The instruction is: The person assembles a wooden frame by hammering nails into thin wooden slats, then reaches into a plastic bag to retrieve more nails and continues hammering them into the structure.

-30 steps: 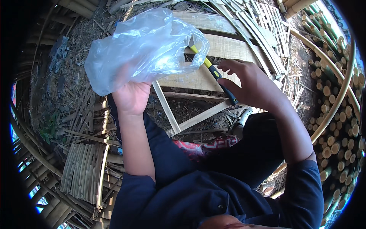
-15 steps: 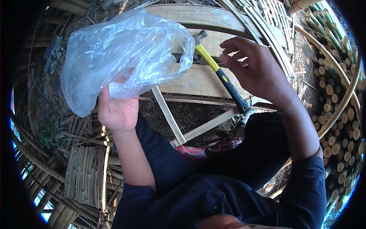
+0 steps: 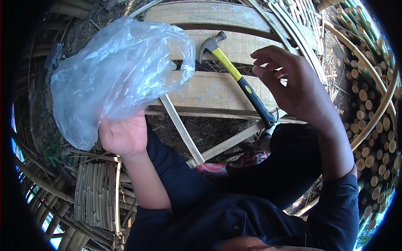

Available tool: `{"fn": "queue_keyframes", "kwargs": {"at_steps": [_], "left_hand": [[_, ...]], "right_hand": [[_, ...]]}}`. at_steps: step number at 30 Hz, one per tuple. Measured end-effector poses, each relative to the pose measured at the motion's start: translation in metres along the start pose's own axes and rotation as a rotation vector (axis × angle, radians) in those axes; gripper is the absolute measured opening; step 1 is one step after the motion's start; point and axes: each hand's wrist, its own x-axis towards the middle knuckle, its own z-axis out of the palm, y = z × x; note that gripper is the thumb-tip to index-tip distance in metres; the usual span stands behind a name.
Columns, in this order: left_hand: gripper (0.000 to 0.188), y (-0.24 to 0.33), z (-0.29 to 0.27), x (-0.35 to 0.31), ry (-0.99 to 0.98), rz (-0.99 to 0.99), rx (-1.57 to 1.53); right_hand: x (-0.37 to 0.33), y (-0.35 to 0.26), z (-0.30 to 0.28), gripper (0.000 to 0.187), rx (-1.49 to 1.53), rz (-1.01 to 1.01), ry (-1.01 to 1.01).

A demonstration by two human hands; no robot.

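A clear, crumpled plastic bag hangs over my left hand, which holds it from below; the bag covers most of that hand's fingers. My right hand is raised to the right above the wooden bench. Its fingers are curved, a gap shows between thumb and forefinger, and I see nothing between them. Between my hands lies a claw hammer with a yellow and black handle. The metal head points away from me, and the grip end reaches the near edge of the bench.
The slatted wooden bench stands before my knees. Crossing wooden strips lie at its near side. Cut bamboo poles are stacked at the right, with split bamboo strips at the far right. A bamboo slat bundle sits at lower left.
My left hand and the bag have moved left and slightly nearer me, uncovering the hammer's claw. My right hand has shifted a little to the right.
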Motion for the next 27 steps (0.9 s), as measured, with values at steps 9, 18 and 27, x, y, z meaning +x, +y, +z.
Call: {"fn": "queue_keyframes", "kwargs": {"at_steps": [9,18,27], "left_hand": [[0.064,0.01,-0.005,0.006,-0.014,0.051,-0.028],[0.07,0.006,-0.003,-0.001,0.099,0.028,0.062],[0.071,-0.018,0.0,-0.02,0.137,-0.044,0.138]], "right_hand": [[0.0,-0.004,-0.006,0.023,-0.087,0.095,-0.057],[0.001,0.001,-0.003,0.028,-0.175,0.062,-0.041],[0.003,-0.018,0.01,0.088,0.112,-0.061,-0.043]]}}
